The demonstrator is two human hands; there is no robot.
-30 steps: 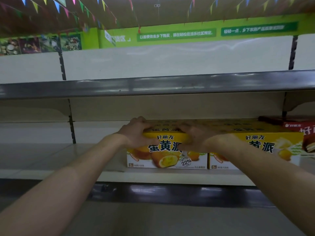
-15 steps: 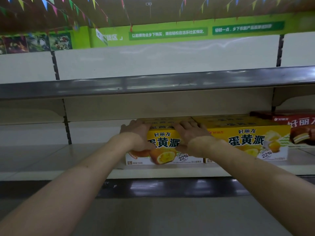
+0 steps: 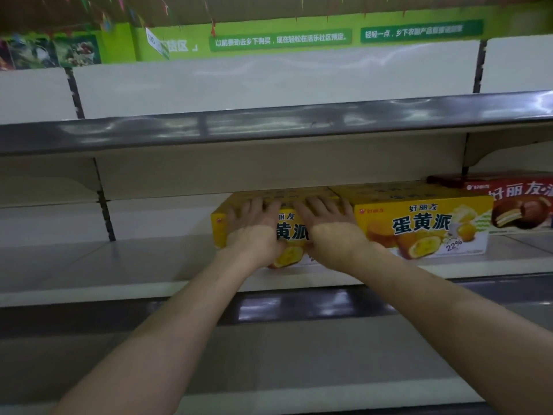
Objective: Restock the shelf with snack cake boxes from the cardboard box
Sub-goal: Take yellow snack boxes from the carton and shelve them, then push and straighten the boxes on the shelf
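A yellow snack cake box [image 3: 220, 227] lies on the middle shelf [image 3: 119, 265], flush against a second yellow box [image 3: 419, 226] to its right. Both hands are laid on the left box. My left hand [image 3: 254, 229] covers its left half, with the palm on the front face and straight fingers over the top edge. My right hand [image 3: 329, 232] lies the same way on the right half. The cardboard box is out of view.
A red chocolate cake box [image 3: 520, 205] stands to the right of the yellow pair. The upper shelf's grey edge [image 3: 269, 127] hangs low over the boxes. To the left of the boxes the shelf board is bare. A dark rail [image 3: 299, 307] fronts the shelf.
The left yellow box has slid back on the shelf, level with its neighbour. My fingers have gone from curled round its top edge to straight, and my view has shifted right.
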